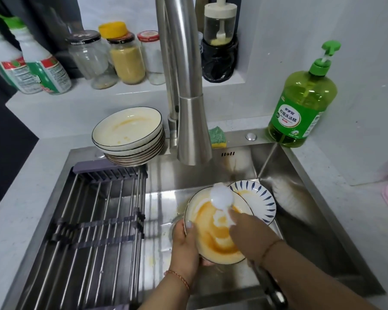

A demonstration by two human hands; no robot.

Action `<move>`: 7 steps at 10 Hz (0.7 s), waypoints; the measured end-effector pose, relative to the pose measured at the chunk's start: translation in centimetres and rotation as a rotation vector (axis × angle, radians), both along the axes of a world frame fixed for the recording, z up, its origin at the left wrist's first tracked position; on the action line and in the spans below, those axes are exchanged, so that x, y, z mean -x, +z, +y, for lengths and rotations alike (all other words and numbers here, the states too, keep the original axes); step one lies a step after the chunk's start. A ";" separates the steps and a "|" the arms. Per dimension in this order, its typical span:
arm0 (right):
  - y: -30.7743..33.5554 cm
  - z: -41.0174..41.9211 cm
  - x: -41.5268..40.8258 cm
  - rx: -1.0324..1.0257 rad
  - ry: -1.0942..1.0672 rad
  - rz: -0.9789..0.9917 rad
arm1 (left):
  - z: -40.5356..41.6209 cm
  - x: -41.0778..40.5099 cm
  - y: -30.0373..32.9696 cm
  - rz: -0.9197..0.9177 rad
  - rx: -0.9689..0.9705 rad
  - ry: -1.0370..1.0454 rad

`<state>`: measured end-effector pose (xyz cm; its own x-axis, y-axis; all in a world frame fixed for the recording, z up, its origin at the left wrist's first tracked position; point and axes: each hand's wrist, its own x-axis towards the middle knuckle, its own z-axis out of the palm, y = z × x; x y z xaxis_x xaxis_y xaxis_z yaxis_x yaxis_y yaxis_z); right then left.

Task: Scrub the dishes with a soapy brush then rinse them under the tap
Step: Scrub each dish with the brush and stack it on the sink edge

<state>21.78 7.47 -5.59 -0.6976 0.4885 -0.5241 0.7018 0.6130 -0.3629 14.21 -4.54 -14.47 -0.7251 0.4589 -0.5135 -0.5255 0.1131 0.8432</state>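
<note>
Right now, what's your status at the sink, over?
Left hand grips sauce-stained plate by its rim. Right hand holds soapy brush on plate. Blue-striped plate lies behind, partly underneath. Tap overhead.

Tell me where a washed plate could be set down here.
The drying rack across the sink's left half is bare. So is the counter left of it. Crowded: the sink's right half with both hands, two plates, and the plate stack by the tap.
</note>
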 end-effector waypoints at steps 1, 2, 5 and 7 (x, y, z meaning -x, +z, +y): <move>1.3 0.4 -2.1 -0.055 0.089 -0.151 | 0.0 0.2 0.0 0.015 0.002 0.031; 1.7 -1.6 -4.4 0.115 0.165 -0.205 | -0.1 0.5 -0.2 0.041 0.058 0.040; -1.2 -3.4 -0.4 0.245 0.028 0.115 | -0.1 1.0 -1.8 0.041 0.043 -0.014; -1.3 0.0 0.2 -0.101 -0.012 -0.012 | -0.1 0.6 -1.2 -0.041 -0.014 -0.011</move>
<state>21.62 7.48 -6.87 -0.6853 0.5474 -0.4803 0.7133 0.6375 -0.2911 13.61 -4.67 -15.63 -0.6986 0.4742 -0.5357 -0.5582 0.1071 0.8228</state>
